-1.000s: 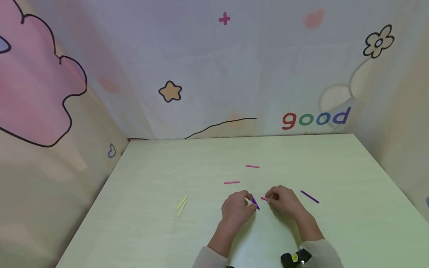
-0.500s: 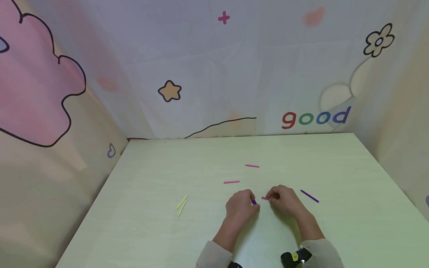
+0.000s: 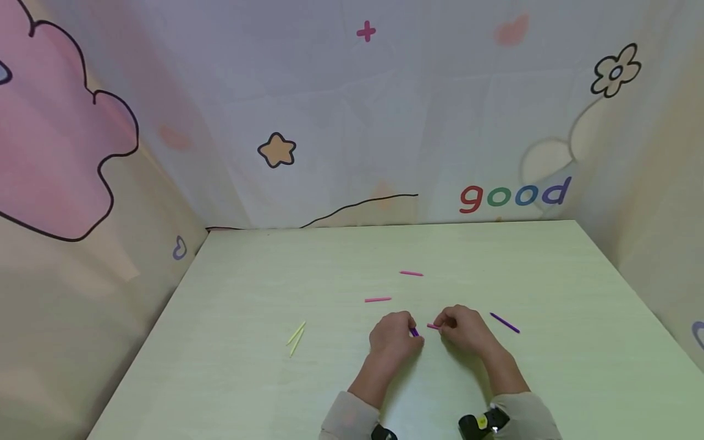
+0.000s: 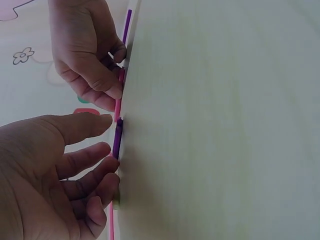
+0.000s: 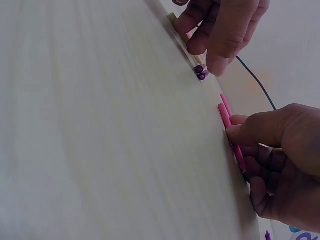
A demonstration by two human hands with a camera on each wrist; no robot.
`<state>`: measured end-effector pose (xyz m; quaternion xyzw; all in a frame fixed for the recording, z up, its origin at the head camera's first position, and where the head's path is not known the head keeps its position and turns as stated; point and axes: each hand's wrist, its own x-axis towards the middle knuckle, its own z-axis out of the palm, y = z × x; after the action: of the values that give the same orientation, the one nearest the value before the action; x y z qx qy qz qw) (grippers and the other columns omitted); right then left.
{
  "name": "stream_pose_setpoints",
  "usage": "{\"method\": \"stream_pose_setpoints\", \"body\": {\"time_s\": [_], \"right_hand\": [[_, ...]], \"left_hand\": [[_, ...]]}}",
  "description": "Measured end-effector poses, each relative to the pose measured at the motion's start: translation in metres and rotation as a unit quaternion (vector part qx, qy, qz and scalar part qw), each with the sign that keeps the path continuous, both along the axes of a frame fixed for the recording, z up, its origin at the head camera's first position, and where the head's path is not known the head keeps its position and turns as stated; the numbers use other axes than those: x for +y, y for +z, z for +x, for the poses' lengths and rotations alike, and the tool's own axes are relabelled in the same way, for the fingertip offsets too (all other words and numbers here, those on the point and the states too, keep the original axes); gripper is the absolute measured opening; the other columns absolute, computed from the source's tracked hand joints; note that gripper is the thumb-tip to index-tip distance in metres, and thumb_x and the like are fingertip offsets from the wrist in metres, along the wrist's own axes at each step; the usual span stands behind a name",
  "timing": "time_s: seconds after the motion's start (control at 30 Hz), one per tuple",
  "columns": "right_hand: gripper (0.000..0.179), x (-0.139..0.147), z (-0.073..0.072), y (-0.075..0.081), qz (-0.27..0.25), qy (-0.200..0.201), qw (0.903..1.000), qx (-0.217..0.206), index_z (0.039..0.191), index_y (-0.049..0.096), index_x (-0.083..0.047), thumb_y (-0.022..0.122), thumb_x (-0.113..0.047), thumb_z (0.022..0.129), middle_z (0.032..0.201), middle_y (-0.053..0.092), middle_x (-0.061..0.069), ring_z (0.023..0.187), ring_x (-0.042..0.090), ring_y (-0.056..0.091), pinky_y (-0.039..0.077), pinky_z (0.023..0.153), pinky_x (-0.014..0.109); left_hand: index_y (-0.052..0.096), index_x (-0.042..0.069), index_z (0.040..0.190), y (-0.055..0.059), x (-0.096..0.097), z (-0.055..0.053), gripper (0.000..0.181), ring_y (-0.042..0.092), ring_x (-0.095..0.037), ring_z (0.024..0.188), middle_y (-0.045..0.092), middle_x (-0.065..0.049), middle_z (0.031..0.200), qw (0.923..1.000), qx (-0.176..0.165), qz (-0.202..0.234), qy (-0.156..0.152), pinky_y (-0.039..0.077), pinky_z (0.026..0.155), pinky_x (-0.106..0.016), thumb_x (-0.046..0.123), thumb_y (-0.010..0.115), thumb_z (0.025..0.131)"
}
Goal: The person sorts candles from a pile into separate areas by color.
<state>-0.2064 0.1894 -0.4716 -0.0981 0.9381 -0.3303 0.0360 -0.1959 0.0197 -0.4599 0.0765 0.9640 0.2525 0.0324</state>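
My left hand (image 3: pixel 395 336) holds short purple sticks (image 3: pixel 414 332) between thumb and fingertips, low on the table. Two round purple ends (image 5: pixel 200 72) lie side by side in the right wrist view. Just to the right, my right hand (image 3: pixel 463 329) pinches a pink stick (image 3: pixel 432 326) by thumb and fingers; its left end sticks out towards the purple ones. The left wrist view has the purple stick (image 4: pixel 117 140) by my left thumb, and the pink stick (image 4: pixel 119 97) under my right fingers. Fingers hide part of each held stick.
Two loose pink sticks lie beyond the hands, one nearer (image 3: pixel 377 299) and one farther (image 3: pixel 411 273). A purple stick (image 3: pixel 505 322) is right of my right hand. Two yellow sticks (image 3: pixel 297 336) lie to the left. A printed cloth (image 3: pixel 352 122) hangs behind the pale table (image 3: pixel 247 275).
My left hand has shifted slightly right and closed further over the purple sticks, covering more of them. The right hand keeps its pinch on the pink stick, nearly still.
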Motion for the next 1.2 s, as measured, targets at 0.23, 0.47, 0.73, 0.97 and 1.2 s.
{"method": "stream_pose_setpoints", "body": {"time_s": [0.23, 0.47, 0.73, 0.97, 1.2], "right_hand": [[0.012, -0.001, 0.001, 0.001, -0.003, 0.000, 1.0000, -0.004, 0.080, 0.067, -0.008, 0.063, 0.004, 0.079, 0.073, 0.053, -0.001, 0.072, 0.017, 0.047, 0.041, 0.067, 0.034], [0.015, 0.000, 0.002, 0.001, 0.012, 0.011, 0.9998, 0.010, 0.078, 0.067, -0.008, 0.062, 0.006, 0.077, 0.071, 0.052, -0.001, 0.071, 0.017, 0.047, 0.041, 0.067, 0.034], [0.011, 0.002, 0.001, 0.001, 0.018, 0.015, 0.9995, 0.020, 0.079, 0.068, -0.007, 0.064, 0.003, 0.076, 0.071, 0.052, -0.002, 0.070, 0.016, 0.047, 0.041, 0.066, 0.034], [0.010, 0.001, 0.002, 0.003, 0.023, 0.007, 0.9997, 0.010, 0.078, 0.067, -0.007, 0.064, 0.003, 0.077, 0.071, 0.052, -0.001, 0.070, 0.016, 0.046, 0.041, 0.067, 0.034], [0.011, -0.001, 0.004, 0.006, 0.018, 0.006, 0.9996, 0.022, 0.076, 0.066, -0.008, 0.063, 0.002, 0.079, 0.070, 0.050, 0.000, 0.069, 0.017, 0.044, 0.039, 0.064, 0.033]], "left_hand": [[0.064, 0.015, 0.072, 0.000, 0.001, -0.002, 0.015, 0.050, -0.011, 0.064, 0.052, 0.006, 0.068, 0.9997, -0.003, -0.024, -0.006, 0.040, 0.050, -0.026, 0.019, 0.078, 0.071], [0.062, 0.014, 0.068, 0.002, -0.001, 0.000, 0.015, 0.047, -0.011, 0.065, 0.048, 0.004, 0.067, 0.9991, 0.001, -0.036, -0.020, 0.039, 0.051, -0.024, 0.014, 0.077, 0.071], [0.064, 0.016, 0.074, 0.004, -0.004, -0.001, 0.013, 0.051, -0.012, 0.070, 0.052, 0.004, 0.071, 0.9977, -0.019, -0.059, -0.030, 0.042, 0.056, -0.025, 0.012, 0.076, 0.069], [0.065, 0.015, 0.079, 0.006, -0.010, 0.001, 0.018, 0.053, -0.014, 0.072, 0.055, 0.003, 0.073, 0.9985, -0.024, -0.039, -0.030, 0.043, 0.059, -0.025, 0.003, 0.074, 0.068], [0.068, 0.016, 0.088, 0.006, -0.016, 0.002, 0.024, 0.053, -0.013, 0.070, 0.060, 0.004, 0.078, 0.9988, -0.038, -0.025, -0.014, 0.043, 0.056, -0.027, 0.001, 0.073, 0.070]]}}
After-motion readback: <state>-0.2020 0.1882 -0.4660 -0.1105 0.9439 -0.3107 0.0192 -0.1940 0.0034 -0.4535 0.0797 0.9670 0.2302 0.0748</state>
